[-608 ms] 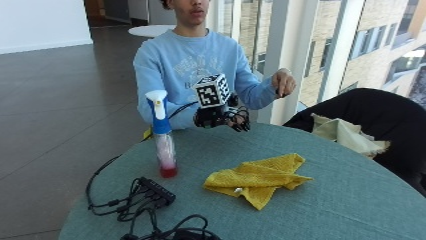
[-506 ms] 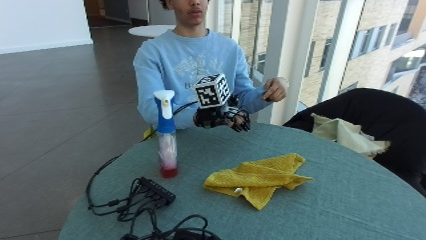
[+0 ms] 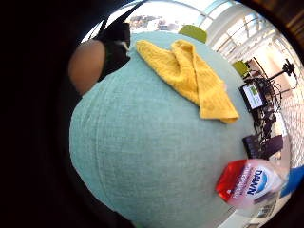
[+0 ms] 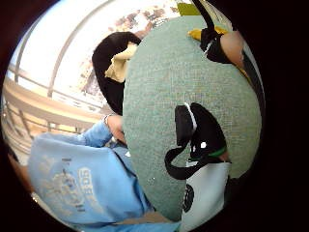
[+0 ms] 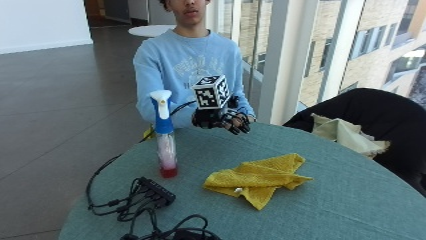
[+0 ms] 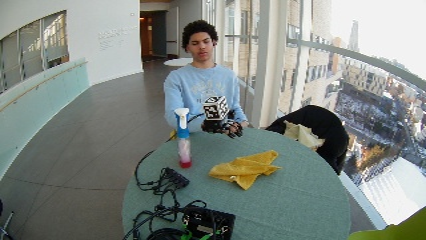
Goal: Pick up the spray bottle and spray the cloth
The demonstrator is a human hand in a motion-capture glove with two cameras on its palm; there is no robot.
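A person's gloved right hand [image 5: 223,118] hovers above the round green table's [image 5: 346,200] edge, fingers relaxed and holding nothing. One Dawn spray bottle [image 5: 164,134] stands upright near it; one crumpled yellow cloth [image 5: 257,176] lies mid-table, apart from both.

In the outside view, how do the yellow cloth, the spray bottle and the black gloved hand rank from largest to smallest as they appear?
1. Yellow woven cloth, largest.
2. Clear spray bottle with blue-and-white head.
3. Black gloved right hand, smallest; it lies farther from the camera, so its true size is unsure.
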